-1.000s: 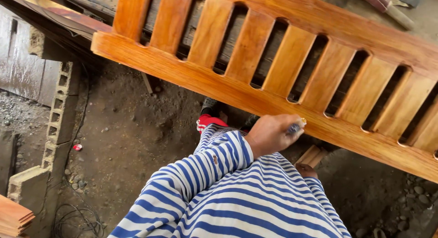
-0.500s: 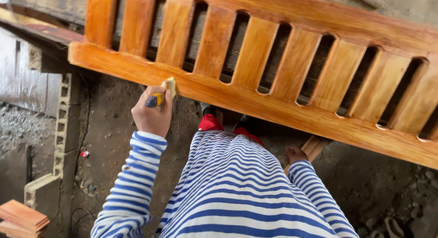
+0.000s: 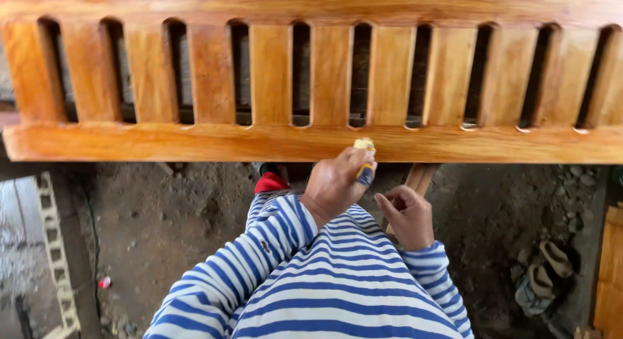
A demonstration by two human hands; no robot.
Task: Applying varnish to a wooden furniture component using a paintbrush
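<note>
Left hand [image 3: 334,183] with brush [image 3: 365,160] shifted right along rail [image 3: 195,143]; now mid-rail

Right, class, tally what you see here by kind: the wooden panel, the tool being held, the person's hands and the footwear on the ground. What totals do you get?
slatted wooden panel: 1
brush: 1, held in the left hand
hands: 2, counting the right hand
sandals: 2
Total: 6
</note>
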